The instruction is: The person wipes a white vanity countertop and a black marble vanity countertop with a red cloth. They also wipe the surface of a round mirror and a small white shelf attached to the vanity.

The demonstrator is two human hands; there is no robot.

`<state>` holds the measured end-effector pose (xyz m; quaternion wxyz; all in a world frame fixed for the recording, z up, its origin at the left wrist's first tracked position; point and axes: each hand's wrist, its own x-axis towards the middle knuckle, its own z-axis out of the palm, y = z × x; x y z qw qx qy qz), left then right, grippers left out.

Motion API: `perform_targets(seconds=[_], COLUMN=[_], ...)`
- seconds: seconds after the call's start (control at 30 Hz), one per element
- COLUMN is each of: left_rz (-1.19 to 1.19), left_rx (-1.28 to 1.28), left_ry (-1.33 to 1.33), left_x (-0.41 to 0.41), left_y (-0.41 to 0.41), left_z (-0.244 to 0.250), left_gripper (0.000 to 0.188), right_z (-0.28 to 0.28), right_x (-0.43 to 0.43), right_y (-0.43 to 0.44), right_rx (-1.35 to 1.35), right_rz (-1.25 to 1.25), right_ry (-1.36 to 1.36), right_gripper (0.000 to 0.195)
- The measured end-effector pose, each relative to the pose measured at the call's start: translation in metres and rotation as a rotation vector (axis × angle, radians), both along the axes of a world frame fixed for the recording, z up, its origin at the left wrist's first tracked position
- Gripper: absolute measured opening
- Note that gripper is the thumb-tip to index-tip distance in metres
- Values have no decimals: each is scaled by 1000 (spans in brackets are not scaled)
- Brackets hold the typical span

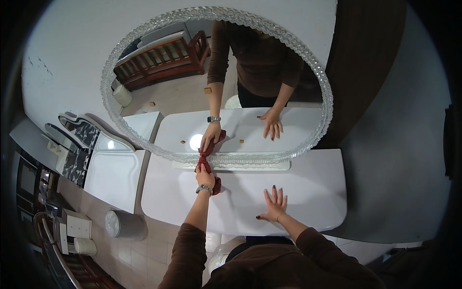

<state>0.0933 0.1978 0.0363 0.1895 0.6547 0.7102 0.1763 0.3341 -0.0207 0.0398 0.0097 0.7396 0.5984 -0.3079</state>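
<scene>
A bunched red cloth [217, 185] is gripped in my left hand [204, 177], which presses it to the lower rim of an oval mirror [173, 119]. Part of the cloth hangs below my wrist, near the white tabletop [238, 213]. The mirror's frame [326, 94] is clear and faceted, like cut glass or plastic. My right hand [275, 206] rests flat on the tabletop with its fingers spread, and nothing is in it. Both hands and the cloth show again in the mirror's reflection.
The mirror stands on a white base [252, 167] at the table's back, before a pale wall [72, 47]. At left are a white cabinet [112, 177], another mirror with a curved frame [108, 135] and a lined waste bin [126, 224]. A dark panel [361, 72] rises at right.
</scene>
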Motion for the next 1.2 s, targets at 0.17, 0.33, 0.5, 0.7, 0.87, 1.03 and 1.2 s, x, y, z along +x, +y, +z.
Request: perform_targets(seconds=[0.17,0.33,0.5,0.7,0.87,1.03,1.2], left_rz=[-105,-486,-816,-452,82,-43,18], left_rx=[61,56,-37,123,88,90,63], left_ry=[-88,-152,-49,-139,-85,-100,-81], left_x=[45,110,119,31,-50,-45,26], left_y=[-8,-36,-56,-19,11,16,-3], left_z=[-7,-3,15,19,-12,-22,-20], left_gripper=[57,58,61,50,59,66,67], right_z=[-8,-33,-23,-21,-26,-29,-31], right_x=[7,53,81,72,73,72,74], right_y=[-3,-19,-30,-35,-36,-34,-36], right_rx=[57,315,263,311,374,392,375], right_rz=[20,-363,-456,-407,-393,-376,-390], right_ry=[10,-86,-242,-415,-464,-494,-489], right_gripper=[113,80,67,65,66,65,65])
